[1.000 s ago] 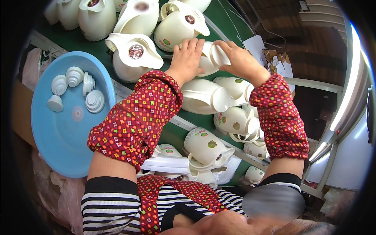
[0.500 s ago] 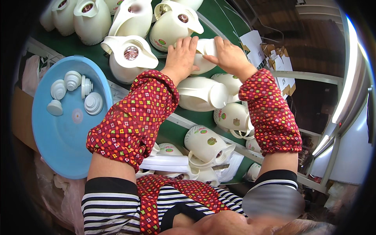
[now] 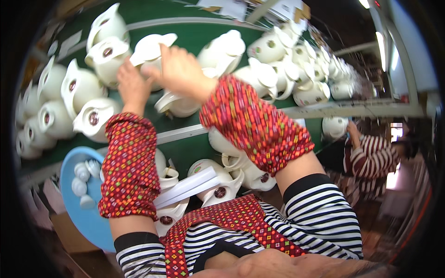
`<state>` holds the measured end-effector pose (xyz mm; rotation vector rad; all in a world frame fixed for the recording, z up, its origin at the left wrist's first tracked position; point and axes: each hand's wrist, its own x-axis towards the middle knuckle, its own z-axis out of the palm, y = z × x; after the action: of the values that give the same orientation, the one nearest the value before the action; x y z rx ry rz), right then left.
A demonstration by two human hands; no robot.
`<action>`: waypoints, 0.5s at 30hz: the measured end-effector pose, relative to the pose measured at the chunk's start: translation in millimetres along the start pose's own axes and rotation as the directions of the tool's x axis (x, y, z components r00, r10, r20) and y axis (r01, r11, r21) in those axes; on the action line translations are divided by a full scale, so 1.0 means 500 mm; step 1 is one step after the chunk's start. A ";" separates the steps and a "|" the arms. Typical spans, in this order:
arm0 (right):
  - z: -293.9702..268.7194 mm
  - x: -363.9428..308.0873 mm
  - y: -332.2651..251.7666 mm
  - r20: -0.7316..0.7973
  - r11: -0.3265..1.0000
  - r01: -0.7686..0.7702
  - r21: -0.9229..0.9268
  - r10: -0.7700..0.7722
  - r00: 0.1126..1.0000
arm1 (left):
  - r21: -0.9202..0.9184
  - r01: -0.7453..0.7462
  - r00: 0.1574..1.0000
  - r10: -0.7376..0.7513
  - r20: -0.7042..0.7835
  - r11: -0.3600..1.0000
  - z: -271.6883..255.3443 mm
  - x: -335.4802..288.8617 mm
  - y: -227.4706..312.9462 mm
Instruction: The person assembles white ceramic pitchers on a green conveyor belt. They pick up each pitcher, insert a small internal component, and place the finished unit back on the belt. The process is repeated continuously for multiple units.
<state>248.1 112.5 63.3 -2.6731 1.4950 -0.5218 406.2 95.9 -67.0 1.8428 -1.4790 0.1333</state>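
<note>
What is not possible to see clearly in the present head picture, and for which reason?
Head view: white pitcher, body partly hidden by left hand and right hand.
Head view: blue basin, right side behind the left sleeve.
Head view: far pitchers, too small and blurred to count.

head view | left head-worn fisheye | looks down over hands (image 3: pixel 180 72) and green bench (image 3: pixel 187 148) | close, wide

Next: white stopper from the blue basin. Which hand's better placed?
Left hand, likely: its patterned sleeve overlaps the blue basin of white stoppers in view. The right hand, near the cream vacuum jug, would likely cross that sleeve.
</note>
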 end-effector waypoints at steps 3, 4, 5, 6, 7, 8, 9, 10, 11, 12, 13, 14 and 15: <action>-0.055 -0.205 0.064 -0.211 0.971 0.192 0.145 -0.160 0.964 | -0.016 -0.036 0.991 0.038 0.127 0.999 -0.020 -0.001 0.020; -0.068 -0.261 0.121 -0.296 0.981 0.142 0.133 -0.097 0.950 | -0.016 -0.046 0.979 0.048 0.197 0.999 -0.019 0.002 0.022; -0.074 -0.317 0.180 -0.372 0.987 0.096 0.130 -0.041 0.927 | -0.009 -0.047 0.963 0.047 0.266 0.999 -0.018 0.006 0.017; -0.080 -0.360 0.238 -0.414 0.984 -0.077 0.163 0.139 0.900 | 0.063 -0.034 0.956 0.014 0.294 0.997 -0.004 0.006 -0.003; -0.028 -0.403 0.296 -0.458 0.947 -0.268 0.178 0.320 0.829 | 0.028 -0.054 0.949 0.042 0.312 0.998 0.046 -0.010 -0.033; -0.008 -0.424 0.351 -0.490 0.925 -0.358 0.128 0.373 0.788 | 0.043 -0.049 0.943 0.032 0.331 0.998 0.029 -0.022 -0.055; 0.007 -0.435 0.404 -0.532 0.894 -0.443 0.073 0.411 0.741 | 0.051 -0.045 0.940 0.025 0.340 0.998 0.007 -0.033 -0.069; 0.030 -0.458 0.473 -0.497 0.871 -0.491 0.027 0.438 0.749 | 0.054 -0.073 0.934 0.049 0.354 0.996 -0.008 -0.051 -0.057; 0.047 -0.471 0.525 -0.463 0.842 -0.539 -0.027 0.467 0.753 | -0.001 -0.090 0.924 0.084 0.372 0.996 -0.025 -0.075 -0.048; 0.039 -0.446 0.544 -0.111 0.825 -0.560 0.072 0.565 0.818 | -0.038 -0.095 0.918 0.102 0.383 0.995 -0.057 -0.103 -0.051; 0.025 -0.424 0.562 0.252 0.784 -0.603 0.150 0.559 0.790 | -0.085 -0.104 0.910 0.129 0.395 0.991 -0.086 -0.130 -0.047; 0.045 -0.433 0.610 0.113 0.845 -0.498 0.196 0.485 0.867 | -0.135 -0.111 0.895 0.158 0.417 0.985 -0.106 -0.143 -0.018; 0.049 -0.406 0.623 0.195 0.858 -0.433 0.275 0.391 0.899 | -0.154 -0.105 0.886 0.163 0.433 0.982 -0.143 -0.163 -0.011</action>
<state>-98.3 111.3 -74.7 -2.0256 1.7127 -0.4893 410.3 204.2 -60.6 1.7374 -1.8803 -0.3345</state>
